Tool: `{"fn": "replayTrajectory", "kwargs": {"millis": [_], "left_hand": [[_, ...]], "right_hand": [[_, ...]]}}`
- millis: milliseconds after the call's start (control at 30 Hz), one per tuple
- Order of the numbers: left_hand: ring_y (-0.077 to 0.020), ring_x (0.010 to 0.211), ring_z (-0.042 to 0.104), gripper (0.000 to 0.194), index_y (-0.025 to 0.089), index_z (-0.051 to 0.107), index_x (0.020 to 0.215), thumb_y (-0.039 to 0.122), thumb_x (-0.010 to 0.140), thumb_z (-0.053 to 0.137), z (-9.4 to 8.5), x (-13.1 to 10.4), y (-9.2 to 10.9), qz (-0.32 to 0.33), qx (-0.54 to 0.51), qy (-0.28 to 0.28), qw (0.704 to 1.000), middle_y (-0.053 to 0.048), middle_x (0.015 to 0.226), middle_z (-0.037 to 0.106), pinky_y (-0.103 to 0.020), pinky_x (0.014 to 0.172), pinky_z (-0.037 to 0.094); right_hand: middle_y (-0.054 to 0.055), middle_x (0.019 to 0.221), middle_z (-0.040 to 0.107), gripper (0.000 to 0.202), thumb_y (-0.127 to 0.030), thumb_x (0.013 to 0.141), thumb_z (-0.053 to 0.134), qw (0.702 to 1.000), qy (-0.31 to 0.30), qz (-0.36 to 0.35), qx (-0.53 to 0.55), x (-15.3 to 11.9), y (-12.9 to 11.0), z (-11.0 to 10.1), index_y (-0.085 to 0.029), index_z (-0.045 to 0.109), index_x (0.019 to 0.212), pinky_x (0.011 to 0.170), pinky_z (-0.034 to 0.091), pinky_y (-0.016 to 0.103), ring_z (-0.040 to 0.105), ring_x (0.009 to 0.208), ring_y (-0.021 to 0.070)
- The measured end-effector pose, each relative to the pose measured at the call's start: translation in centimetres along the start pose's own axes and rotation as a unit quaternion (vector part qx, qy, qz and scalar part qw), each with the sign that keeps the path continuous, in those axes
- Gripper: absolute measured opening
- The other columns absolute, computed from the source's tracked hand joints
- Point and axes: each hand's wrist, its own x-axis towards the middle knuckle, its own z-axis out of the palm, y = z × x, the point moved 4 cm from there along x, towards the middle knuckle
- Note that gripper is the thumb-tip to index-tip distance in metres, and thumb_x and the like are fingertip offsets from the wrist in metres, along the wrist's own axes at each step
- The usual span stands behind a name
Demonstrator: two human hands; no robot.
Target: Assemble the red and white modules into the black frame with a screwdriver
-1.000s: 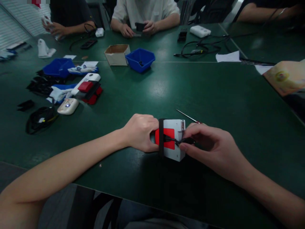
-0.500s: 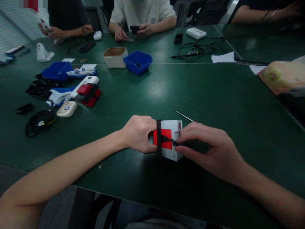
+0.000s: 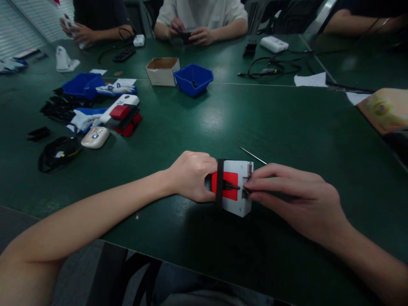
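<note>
Just above the green table, my left hand [image 3: 195, 176] is wrapped round the left end of a small white box-shaped device [image 3: 235, 207]. A red panel [image 3: 230, 180] and a black strap [image 3: 219, 185] cross its upper face. A short black cable [image 3: 231, 185] runs over the red panel to the device's right end. There, the fingers of my right hand [image 3: 296, 191] pinch the cable's end; the fingertips hide its tip, so whether it is plugged in cannot be seen. A thin metal rod [image 3: 253, 155] lies behind my right hand, its near end hidden.
To the left lie a coiled black cable [image 3: 59, 154], a cream case [image 3: 95, 137], a red-and-black block [image 3: 125, 120], gloves [image 3: 84, 119] and a blue bin [image 3: 83, 85]. Farther back stand an open cardboard box [image 3: 162, 73] and another blue bin [image 3: 194, 80]. Other people sit across the table.
The whole view has shifted slightly, moving things rightward in the picture. My right fingers have shifted a little at the device's end. The person opposite has brought both hands together on a dark object.
</note>
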Motion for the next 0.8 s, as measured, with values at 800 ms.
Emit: {"fn": "replayTrajectory", "kwargs": {"millis": [800], "left_hand": [[-0.0160, 0.057, 0.059, 0.034, 0.018, 0.064, 0.071, 0.050, 0.080, 0.069, 0.05, 0.02, 0.27, 0.005, 0.012, 0.009, 1.000, -0.003, 0.067, 0.067, -0.030, 0.054, 0.045]], "right_hand": [[0.005, 0.093, 0.068, 0.008, -0.028, 0.091, 0.075, 0.998, -0.007, 0.062, 0.028, 0.37, 0.09, 0.01, -0.031, 0.082, 0.093, 0.066, 0.059, 0.032, 0.069, 0.083, 0.0205]]}}
